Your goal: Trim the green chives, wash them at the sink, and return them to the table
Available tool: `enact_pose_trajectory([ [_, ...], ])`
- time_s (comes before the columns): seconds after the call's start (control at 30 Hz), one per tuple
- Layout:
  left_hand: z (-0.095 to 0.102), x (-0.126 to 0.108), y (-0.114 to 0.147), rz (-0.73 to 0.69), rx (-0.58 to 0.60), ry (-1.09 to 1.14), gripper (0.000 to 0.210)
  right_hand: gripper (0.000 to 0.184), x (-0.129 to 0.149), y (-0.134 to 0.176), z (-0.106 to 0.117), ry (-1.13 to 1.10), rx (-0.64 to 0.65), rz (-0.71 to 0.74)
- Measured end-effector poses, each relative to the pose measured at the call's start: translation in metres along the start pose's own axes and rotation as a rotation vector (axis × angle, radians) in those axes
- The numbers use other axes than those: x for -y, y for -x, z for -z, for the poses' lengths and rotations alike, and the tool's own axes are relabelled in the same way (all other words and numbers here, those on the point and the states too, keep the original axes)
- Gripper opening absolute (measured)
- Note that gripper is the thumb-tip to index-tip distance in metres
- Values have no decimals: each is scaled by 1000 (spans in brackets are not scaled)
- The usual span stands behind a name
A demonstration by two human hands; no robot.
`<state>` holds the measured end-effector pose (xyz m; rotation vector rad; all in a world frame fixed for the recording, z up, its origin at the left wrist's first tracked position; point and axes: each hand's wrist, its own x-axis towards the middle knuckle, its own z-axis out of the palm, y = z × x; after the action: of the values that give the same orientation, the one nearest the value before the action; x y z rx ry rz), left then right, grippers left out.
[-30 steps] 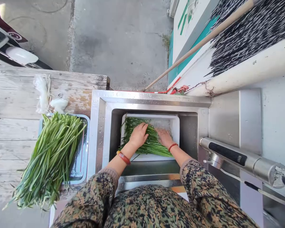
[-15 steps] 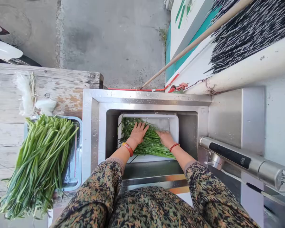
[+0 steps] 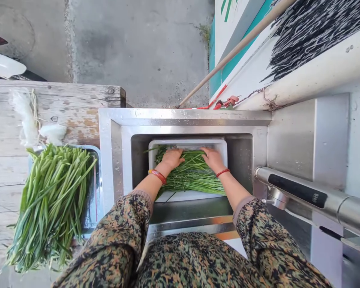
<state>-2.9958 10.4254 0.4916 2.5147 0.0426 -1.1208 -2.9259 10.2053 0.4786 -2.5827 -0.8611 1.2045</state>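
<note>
A white plastic tub (image 3: 195,197) sits in the steel sink, with wet garlic chives (image 3: 195,182) lying lengthwise in it. At the tub's far side my left hand (image 3: 171,159) is closed over the far edge of the chives, its fingertips hidden among them. My right hand (image 3: 213,160) curls round the same chives farther right, thumb toward the middle and fingers partly out of sight. Between my two hands a few stalks cross at a slant. A second heap of garlic chives (image 3: 54,200) lies on a light blue tray (image 3: 93,224) to the left.
The sink (image 3: 115,152) has a steel faucet (image 3: 306,192) at its right. On the left, a wooden table (image 3: 87,104) bears the tray and a clear plastic bag (image 3: 25,116). A mop (image 3: 237,60) leans across at the upper right, near a pale pipe (image 3: 321,72).
Both hands have moved toward the tub's far side. My left hand has gone from spread fingers to curled round the chives. More chives now lie toward the near side.
</note>
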Motion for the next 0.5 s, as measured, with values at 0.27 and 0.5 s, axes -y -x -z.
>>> enact_pose_trajectory([
  [0.27, -14, -4, 11, 1, -93, 27, 49, 60, 4, 19, -14, 59, 35, 66],
  [0.5, -20, -7, 20, 11, -37, 38, 61, 74, 12, 25, -18, 9, 134, 54],
])
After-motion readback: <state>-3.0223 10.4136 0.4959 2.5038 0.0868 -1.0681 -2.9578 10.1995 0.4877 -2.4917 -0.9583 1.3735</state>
